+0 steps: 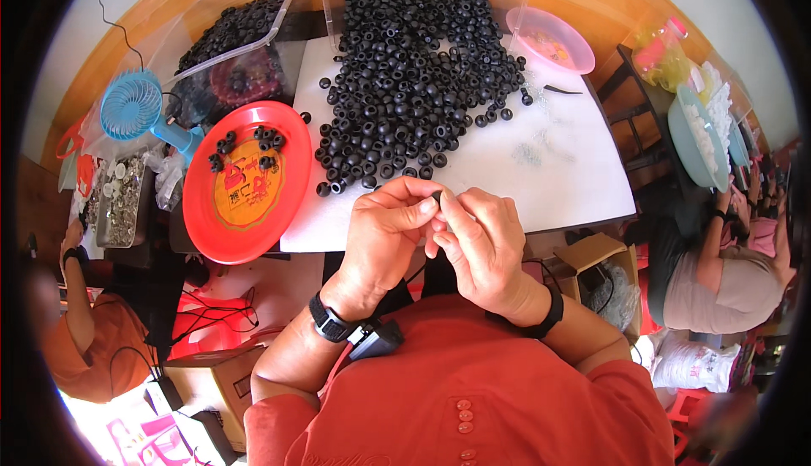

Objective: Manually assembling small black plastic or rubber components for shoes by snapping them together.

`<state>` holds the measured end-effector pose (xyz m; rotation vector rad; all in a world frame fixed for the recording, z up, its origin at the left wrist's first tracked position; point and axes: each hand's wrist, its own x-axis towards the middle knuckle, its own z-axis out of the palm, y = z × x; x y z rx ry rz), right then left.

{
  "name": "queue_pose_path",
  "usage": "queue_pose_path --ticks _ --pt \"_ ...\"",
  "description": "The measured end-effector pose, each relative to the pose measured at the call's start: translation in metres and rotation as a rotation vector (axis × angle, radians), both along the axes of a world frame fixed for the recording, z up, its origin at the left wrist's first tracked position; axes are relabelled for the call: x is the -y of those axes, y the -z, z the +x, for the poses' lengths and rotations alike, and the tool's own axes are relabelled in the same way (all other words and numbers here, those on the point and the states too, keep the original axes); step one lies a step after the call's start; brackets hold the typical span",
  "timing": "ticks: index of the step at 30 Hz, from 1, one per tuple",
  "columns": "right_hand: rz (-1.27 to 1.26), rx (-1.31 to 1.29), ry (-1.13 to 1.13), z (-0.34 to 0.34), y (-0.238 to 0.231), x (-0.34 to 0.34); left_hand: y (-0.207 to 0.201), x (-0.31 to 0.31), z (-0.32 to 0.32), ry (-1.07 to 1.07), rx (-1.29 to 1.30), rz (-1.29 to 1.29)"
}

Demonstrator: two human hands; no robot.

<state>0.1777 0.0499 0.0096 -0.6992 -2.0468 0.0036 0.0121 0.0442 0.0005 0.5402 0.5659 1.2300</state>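
left hand (378, 238), right hand (488, 255) pinching maybe a small black bead (437, 197); few on red oval plastic tray (203, 212), black bead heap (401, 69) remains

Left hand (378, 238) and right hand (490, 250) meet at white table's (583, 187) near edge, fingertips on small black piece (437, 197) (mostly hidden). Black beads (405, 69) heaped beyond; red tray (291, 183) left, few beads aboard; blue fan (131, 105) beside it.
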Motion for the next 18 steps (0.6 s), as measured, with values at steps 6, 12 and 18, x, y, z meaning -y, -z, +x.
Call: queue_pose_path --ticks 6,12,18 --pt "-0.025 0.046 -0.007 0.007 -0.013 -0.015 -0.007 0.002 0.005 -0.053 -0.073 -0.007" --pt "-0.534 0.034 -0.005 0.025 -0.038 -0.036 0.000 0.004 -0.002 -0.021 -0.022 0.051" --pt "-0.296 0.430 0.234 0.008 -0.042 -0.084 0.001 0.004 -0.004 -0.005 -0.026 0.103"
